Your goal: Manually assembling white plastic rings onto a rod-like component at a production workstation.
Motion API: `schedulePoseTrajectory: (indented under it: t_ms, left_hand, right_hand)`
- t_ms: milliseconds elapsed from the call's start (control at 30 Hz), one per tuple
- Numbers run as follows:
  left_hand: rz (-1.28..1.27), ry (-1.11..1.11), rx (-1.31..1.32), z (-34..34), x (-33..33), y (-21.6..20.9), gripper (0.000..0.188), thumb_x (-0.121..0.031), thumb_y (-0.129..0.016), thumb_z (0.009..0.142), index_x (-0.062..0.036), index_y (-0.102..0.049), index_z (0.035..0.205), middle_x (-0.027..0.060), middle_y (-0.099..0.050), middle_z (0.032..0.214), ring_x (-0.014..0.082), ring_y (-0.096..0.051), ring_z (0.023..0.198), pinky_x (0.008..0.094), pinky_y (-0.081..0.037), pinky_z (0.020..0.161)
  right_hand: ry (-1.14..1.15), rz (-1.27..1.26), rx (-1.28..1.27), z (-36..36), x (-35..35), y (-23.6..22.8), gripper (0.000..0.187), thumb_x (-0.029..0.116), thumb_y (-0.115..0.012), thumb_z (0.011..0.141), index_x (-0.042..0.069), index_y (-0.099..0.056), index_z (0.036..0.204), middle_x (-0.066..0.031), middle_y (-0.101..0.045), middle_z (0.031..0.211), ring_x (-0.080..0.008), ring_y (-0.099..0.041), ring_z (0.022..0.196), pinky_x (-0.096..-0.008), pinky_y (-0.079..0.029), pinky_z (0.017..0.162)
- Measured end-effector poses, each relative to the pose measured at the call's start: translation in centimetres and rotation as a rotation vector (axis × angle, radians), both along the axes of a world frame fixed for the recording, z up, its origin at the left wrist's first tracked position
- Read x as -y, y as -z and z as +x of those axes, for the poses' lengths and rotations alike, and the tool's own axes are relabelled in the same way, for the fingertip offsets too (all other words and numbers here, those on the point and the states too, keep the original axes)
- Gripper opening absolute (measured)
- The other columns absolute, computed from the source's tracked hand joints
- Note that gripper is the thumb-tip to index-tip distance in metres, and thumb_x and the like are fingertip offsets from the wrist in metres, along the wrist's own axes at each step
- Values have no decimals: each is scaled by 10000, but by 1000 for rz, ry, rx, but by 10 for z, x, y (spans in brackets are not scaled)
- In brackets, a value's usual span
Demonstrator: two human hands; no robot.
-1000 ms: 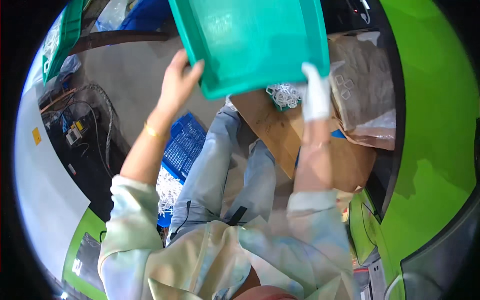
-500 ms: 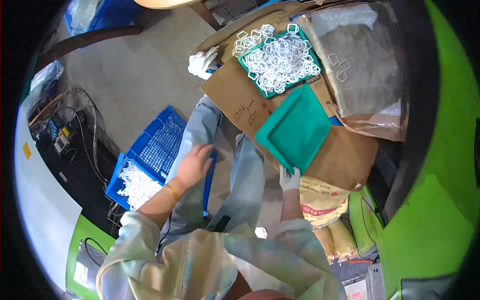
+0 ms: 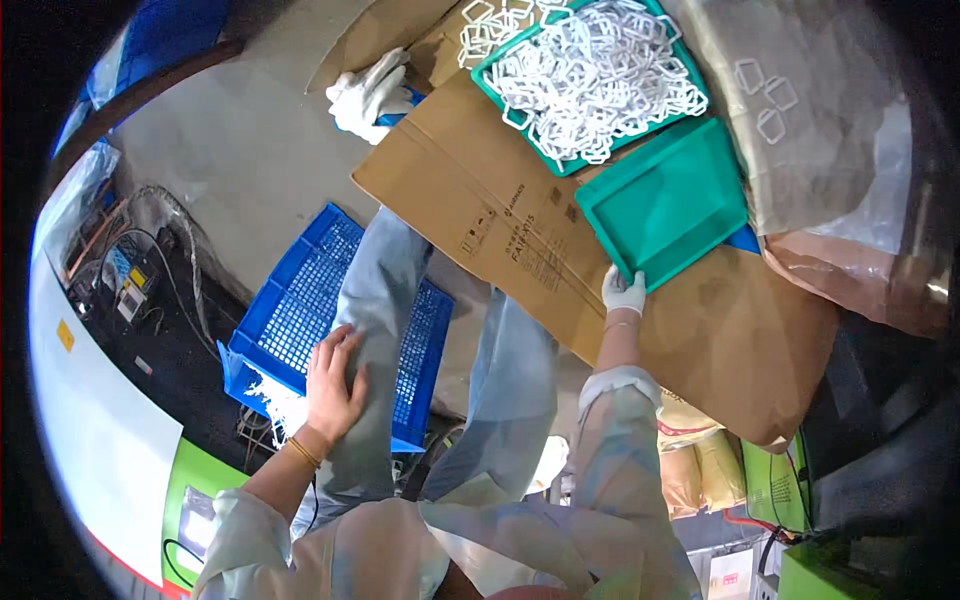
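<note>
My gloved right hand (image 3: 624, 290) grips the near corner of a green plastic tray (image 3: 668, 205), fingers under or behind its rim and partly hidden. The tray has nothing in it and lies over the brown cardboard (image 3: 470, 205). Just beyond it, a second green tray (image 3: 560, 158) is heaped with white plastic frame-shaped rings (image 3: 600, 75). My bare left hand (image 3: 335, 385) rests on my left thigh with its fingers stretched out, holding nothing. Beside that leg stands a blue perforated crate (image 3: 300, 290) with white plastic pieces (image 3: 275, 395) near it.
White gloves (image 3: 370, 95) lie at the cardboard's far left edge. More loose rings (image 3: 490, 30) are behind the full tray, and a few sit on a clear plastic bag (image 3: 800, 170) at right. Cables and a small device (image 3: 130, 300) are at far left. Yellow sacks (image 3: 700, 470) stand below the cardboard.
My right hand has moved the empty green tray farther away, up against the full one. My left hand has lowered onto my thigh. The view has shifted closer to the cardboard.
</note>
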State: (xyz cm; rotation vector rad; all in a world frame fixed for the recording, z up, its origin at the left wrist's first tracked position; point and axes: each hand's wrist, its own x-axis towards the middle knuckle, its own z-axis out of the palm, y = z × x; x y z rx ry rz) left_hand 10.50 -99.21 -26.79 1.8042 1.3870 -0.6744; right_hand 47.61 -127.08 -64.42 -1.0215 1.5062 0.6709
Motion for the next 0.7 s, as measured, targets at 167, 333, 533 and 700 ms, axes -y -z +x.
schedulePoseTrajectory:
  t_ms: [167, 333, 533, 700]
  left_hand:
    - [-6, 27, -15, -1, -2, 2, 497, -98, -607, 819, -64, -528, 1309, 180, -494, 1373, 387, -474, 1240, 469, -371, 1067]
    - [2, 23, -1, -2, -7, 3, 487, -102, -617, 815, -66, -540, 1294, 171, -499, 1370, 382, -478, 1234, 469, -366, 1072]
    - [14, 38, 46, -9, -13, -1, 457, -99, -637, 800, -61, -563, 1249, 163, -517, 1350, 367, -490, 1224, 451, -392, 1060]
    - [69, -11, 21, -24, -21, -15, 483, -190, -636, 851, -106, -535, 1316, 153, -475, 1403, 372, -482, 1245, 471, -421, 1037]
  right_hand:
    - [-61, -23, 9, -4, -19, 26, 427, 347, -529, 1006, -42, -544, 1182, -214, -585, 1262, -375, -570, 1176, -545, -524, 978]
    - [-191, 81, -132, 6, -54, 20, 542, 316, -515, 1018, -20, -347, 1410, -147, -273, 1567, -325, -351, 1415, -546, -397, 1108]
    - [-484, 145, 82, 7, -94, -60, 365, 296, -527, 1004, 65, -474, 1281, -113, -486, 1280, -285, -433, 1273, -538, -353, 1090]
    - [2090, 19, -751, -22, -69, -172, 125, 190, -551, 883, 166, -663, 832, -65, -622, 887, -248, -608, 847, -372, -505, 716]
